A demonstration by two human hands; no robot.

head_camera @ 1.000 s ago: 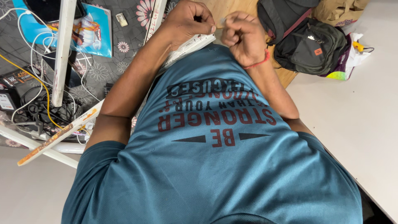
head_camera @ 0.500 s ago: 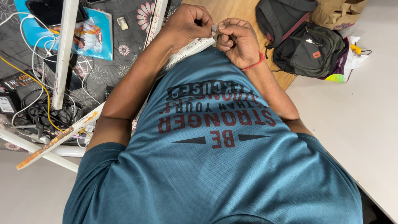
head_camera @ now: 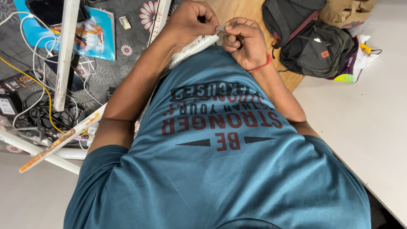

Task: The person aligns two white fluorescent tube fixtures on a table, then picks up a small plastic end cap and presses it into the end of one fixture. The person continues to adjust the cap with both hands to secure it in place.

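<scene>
Both hands meet just above the hem of the teal shirt point(head_camera: 220, 169), fingertips pinched together on a small grey piece point(head_camera: 220, 28) held between them. The left hand point(head_camera: 190, 19) closes its thumb and forefinger on the piece from the left side; the right hand point(head_camera: 243, 40), curled into a loose fist, pinches it from the right, so the two hands nearly touch. The piece is too small to tell what it is. It sits at the upper end of a long white strip point(head_camera: 193, 46) that runs down and to the left under the left wrist and across the edge of the shirt. A red thread band point(head_camera: 263, 65) circles the right wrist.

Beyond the hands lies a wooden floor point(head_camera: 246, 10). To the right, a black backpack point(head_camera: 316, 46) leans beside a white table point(head_camera: 360, 118), with a brown bag point(head_camera: 345, 10) behind it. To the left, a grey flowered cloth point(head_camera: 106, 72) carries a tangle of white cables point(head_camera: 34, 46), a yellow wire point(head_camera: 42, 97), a blue book point(head_camera: 95, 36) and a white bar point(head_camera: 65, 51) standing across them. Another white slat with orange marks point(head_camera: 59, 142) lies near the left elbow.
</scene>
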